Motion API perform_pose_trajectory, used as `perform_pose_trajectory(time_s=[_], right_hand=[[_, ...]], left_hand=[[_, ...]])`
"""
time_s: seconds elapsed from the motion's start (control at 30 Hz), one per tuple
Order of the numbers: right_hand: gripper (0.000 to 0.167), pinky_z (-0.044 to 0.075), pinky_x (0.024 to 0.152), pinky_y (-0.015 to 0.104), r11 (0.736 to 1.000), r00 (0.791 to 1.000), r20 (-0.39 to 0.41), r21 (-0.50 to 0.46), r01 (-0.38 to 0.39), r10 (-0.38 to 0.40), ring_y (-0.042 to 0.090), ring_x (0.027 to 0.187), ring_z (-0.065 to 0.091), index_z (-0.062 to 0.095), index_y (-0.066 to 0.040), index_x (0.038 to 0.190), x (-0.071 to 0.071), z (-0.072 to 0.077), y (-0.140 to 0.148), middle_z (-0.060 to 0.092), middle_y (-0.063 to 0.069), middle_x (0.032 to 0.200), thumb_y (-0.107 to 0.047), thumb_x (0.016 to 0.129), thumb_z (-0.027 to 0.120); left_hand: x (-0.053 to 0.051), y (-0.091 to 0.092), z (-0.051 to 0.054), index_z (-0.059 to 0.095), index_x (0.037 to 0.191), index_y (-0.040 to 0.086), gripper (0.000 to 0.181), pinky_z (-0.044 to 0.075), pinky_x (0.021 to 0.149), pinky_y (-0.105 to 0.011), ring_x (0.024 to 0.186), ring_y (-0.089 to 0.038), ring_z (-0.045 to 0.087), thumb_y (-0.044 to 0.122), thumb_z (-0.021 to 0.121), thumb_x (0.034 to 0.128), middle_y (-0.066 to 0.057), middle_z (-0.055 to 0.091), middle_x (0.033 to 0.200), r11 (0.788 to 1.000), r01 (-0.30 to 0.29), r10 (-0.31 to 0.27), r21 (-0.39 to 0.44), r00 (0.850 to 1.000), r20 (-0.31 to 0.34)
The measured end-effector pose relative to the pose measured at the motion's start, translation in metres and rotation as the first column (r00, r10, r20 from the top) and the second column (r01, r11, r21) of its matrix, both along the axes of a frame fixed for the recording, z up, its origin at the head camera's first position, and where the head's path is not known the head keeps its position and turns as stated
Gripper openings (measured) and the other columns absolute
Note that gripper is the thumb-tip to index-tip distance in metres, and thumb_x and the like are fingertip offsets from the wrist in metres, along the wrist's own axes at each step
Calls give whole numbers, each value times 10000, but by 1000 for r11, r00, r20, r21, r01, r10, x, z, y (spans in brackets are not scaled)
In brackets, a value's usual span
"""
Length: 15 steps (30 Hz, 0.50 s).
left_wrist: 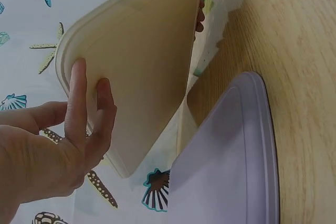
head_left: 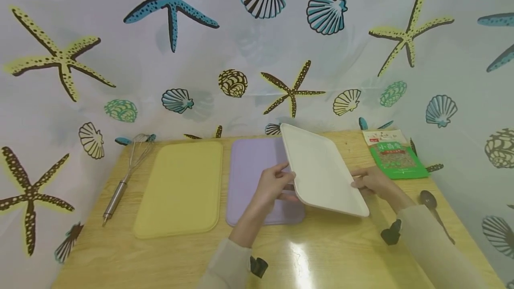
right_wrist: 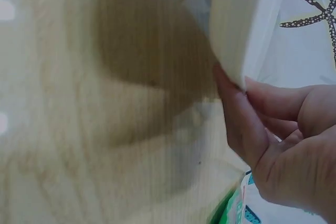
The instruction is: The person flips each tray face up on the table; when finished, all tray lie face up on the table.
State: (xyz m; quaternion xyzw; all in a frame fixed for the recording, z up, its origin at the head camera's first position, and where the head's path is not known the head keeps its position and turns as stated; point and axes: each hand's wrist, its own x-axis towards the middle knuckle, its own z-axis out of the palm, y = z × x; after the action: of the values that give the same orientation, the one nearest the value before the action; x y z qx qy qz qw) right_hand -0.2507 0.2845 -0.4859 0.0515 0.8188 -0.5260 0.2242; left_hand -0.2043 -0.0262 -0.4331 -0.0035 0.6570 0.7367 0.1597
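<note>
Both hands hold a white rectangular tray [head_left: 323,168], lifted off the table and tilted with its left side higher. On its left edge my left hand [head_left: 273,184] grips the rim; fingers [left_wrist: 79,98] press its underside in the left wrist view. Thumb and fingers of my right hand [head_left: 373,179] pinch the opposite edge, low over the table; the right wrist view shows this pinch on the tray edge [right_wrist: 236,30] closely. A purple tray [head_left: 257,159] lies flat, partly hidden behind the white tray and left hand. To its left lies a yellow tray [head_left: 182,186].
A whisk [head_left: 120,195] lies at the table's left side. At the back right is a green seed packet [head_left: 397,159], with a dark spoon [head_left: 429,202] in front of it near the right edge. A patterned sheet [head_left: 225,48] hangs around the wooden table [head_left: 160,262].
</note>
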Motion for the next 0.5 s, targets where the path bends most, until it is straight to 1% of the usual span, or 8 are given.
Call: perform_pose_trajectory(time_s=[0.23,0.33,0.5], right_hand=[[560,575,715,299,1000,999,-51,-4,4,-4,124,762,641,396,125,1391,14,-2,11,669,143,1032,-54,911,623],[554,587,745,312,1000,998,-59,-17,15,-16,151,797,666,391,130,1390,16,-1,16,665,150,1028,-46,914,614],[545,594,755,348,999,997,-63,-11,48,-49,199,829,694,405,130,1382,18,-1,24,677,143,1003,-18,899,612]], left_hand=[[-2,-1,-9,392,1439,-20,580,597,584,-361,874,-350,692,77,612,911,-214,633,1107,999,-2,3,-48,1000,12],[-2,1,-12,422,1411,-46,558,596,578,-359,875,-361,692,57,617,898,-218,633,1099,998,-5,5,-64,1000,7],[-5,7,-17,474,1351,-94,519,596,568,-364,876,-388,687,-12,620,859,-210,626,1036,996,-21,21,-85,1000,9]])
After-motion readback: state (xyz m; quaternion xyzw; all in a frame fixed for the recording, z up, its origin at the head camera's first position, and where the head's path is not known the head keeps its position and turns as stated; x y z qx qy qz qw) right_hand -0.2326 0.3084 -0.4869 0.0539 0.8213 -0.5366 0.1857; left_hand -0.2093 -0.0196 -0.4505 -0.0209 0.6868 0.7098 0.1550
